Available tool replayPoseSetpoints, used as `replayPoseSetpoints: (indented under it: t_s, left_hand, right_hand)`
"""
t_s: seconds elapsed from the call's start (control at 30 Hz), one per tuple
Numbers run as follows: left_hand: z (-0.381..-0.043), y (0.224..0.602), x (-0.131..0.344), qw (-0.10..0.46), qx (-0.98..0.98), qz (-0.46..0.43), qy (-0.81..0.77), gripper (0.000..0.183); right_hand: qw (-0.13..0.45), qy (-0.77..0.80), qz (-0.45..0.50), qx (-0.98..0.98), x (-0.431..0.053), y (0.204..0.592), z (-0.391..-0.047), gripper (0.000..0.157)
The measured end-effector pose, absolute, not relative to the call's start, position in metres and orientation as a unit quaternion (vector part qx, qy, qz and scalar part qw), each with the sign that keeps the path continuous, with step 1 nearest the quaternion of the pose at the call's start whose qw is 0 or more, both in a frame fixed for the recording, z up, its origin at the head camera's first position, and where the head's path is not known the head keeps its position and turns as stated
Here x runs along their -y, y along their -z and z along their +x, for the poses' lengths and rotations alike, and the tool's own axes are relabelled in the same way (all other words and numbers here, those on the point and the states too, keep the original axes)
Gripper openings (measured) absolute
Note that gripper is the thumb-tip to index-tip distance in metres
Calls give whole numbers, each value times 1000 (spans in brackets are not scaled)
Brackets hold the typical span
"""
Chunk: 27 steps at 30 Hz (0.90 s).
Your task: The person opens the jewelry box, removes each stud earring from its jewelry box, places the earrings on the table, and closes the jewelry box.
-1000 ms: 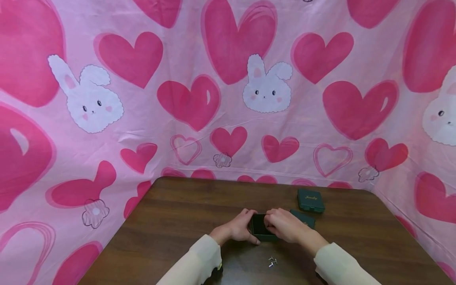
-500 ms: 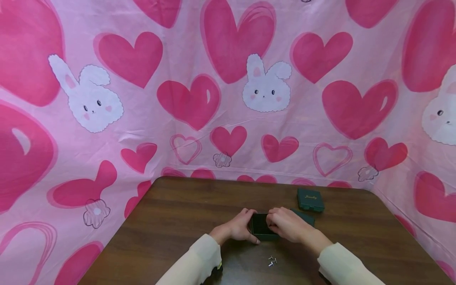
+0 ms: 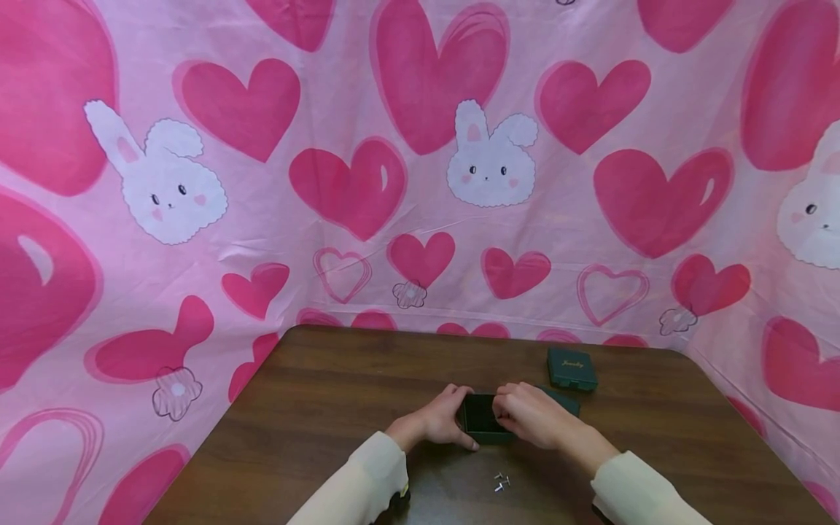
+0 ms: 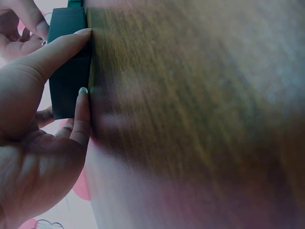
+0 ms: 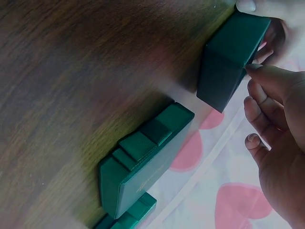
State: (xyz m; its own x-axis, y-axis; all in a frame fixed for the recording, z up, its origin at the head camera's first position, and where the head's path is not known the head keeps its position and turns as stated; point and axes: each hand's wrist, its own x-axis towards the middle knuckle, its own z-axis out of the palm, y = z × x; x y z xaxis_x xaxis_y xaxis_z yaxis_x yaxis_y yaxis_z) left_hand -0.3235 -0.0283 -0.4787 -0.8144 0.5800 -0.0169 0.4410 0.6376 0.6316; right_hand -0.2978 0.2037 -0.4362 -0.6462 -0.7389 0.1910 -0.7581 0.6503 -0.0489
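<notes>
My left hand (image 3: pixel 441 419) grips the left side of an open dark green jewelry box (image 3: pixel 482 417), thumb on its near wall and fingers around the side. The box's inside looks dark. Over the box's right part, my right hand (image 3: pixel 530 414) has its fingers curled in at the rim. A tiny shiny silver piece (image 4: pixel 44 42) shows at those fingertips in the left wrist view, pinched there; its shape is mostly hidden. Several small T-shaped silver pieces (image 3: pixel 502 482) lie on the table in front of the box.
A green piece with gold lettering (image 5: pixel 147 162) lies right of the open box, partly behind my right hand in the head view. Farther back is a closed green jewelry box (image 3: pixel 572 369). A pink heart-and-rabbit cloth (image 3: pixel 420 211) hangs around the brown table (image 3: pixel 367 372).
My right hand has shifted slightly to the right along the box, and its sleeve has moved right too. My left hand and the box stay put.
</notes>
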Motion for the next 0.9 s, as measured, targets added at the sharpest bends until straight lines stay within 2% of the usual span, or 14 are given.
replayPoseSetpoints:
  t_s: [0.27, 0.53, 0.9]
  left_hand:
    - [-322, 478, 27, 109, -899, 283, -317, 82]
    - [-322, 477, 28, 109, -897, 286, -320, 84]
    - [-321, 476, 28, 113, -897, 280, -322, 82]
  right_hand:
    - [75, -67, 411, 906, -205, 435, -293, 11]
    - [91, -68, 425, 898, -205, 434, -287, 15]
    - [74, -76, 416, 903, -205, 435, -284, 15]
